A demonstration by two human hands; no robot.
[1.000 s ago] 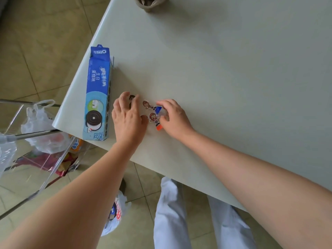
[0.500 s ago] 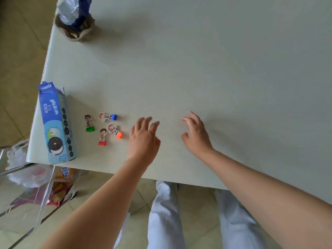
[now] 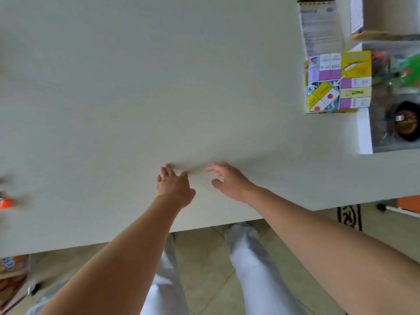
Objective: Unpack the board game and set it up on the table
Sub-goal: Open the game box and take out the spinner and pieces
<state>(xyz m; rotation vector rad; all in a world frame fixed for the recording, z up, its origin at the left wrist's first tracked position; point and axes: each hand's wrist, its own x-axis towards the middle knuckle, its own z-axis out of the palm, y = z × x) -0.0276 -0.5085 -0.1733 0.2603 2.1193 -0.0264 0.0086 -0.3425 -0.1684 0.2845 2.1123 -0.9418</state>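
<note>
My left hand point(image 3: 175, 186) and my right hand point(image 3: 229, 180) hover side by side over the pale table point(image 3: 159, 87) near its front edge, fingers relaxed, holding nothing. A folded game board point(image 3: 338, 81) with yellow, purple and white squares lies at the right, partly over an open white game box point(image 3: 366, 133) that holds blurred green and dark pieces. A printed rule sheet point(image 3: 321, 26) lies beyond the board. One orange-based pawn point(image 3: 6, 203) shows blurred at the far left edge.
A second white box part point(image 3: 356, 17) sits at the top right corner. Below the table I see tiled floor, white trousers, a patterned rug edge point(image 3: 350, 217) at right and colourful packets point(image 3: 11, 269) at lower left.
The view has swung right. Both hands left the pawns and moved rightward along the table; the biscuit box and most pawns dropped out of view, and the board and box came in.
</note>
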